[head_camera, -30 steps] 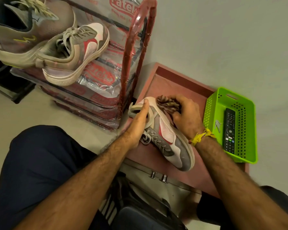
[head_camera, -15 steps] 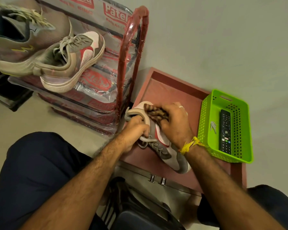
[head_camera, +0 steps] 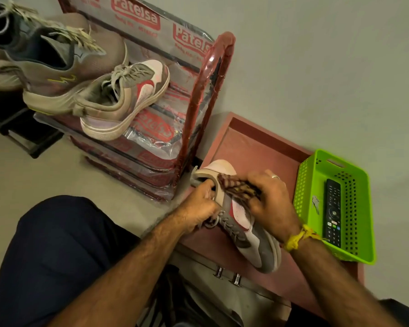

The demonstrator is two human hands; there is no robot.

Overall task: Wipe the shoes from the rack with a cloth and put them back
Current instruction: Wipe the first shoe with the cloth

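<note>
Head view: one sneaker [head_camera: 246, 227] lies beside the rack [head_camera: 198, 109], left hand [head_camera: 200, 206] gripping its collar, right hand [head_camera: 269, 204] pinching one cloth [head_camera: 236, 187] against it; two shoes [head_camera: 118, 97] sit on the rack.

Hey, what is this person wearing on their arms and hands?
Both forearms are bare, with no sleeves in view. The right wrist carries a knotted yellow thread band, and one of the right hand's fingers bears a plain silver ring. The left hand and its wrist show no ring, band or watch.
</note>
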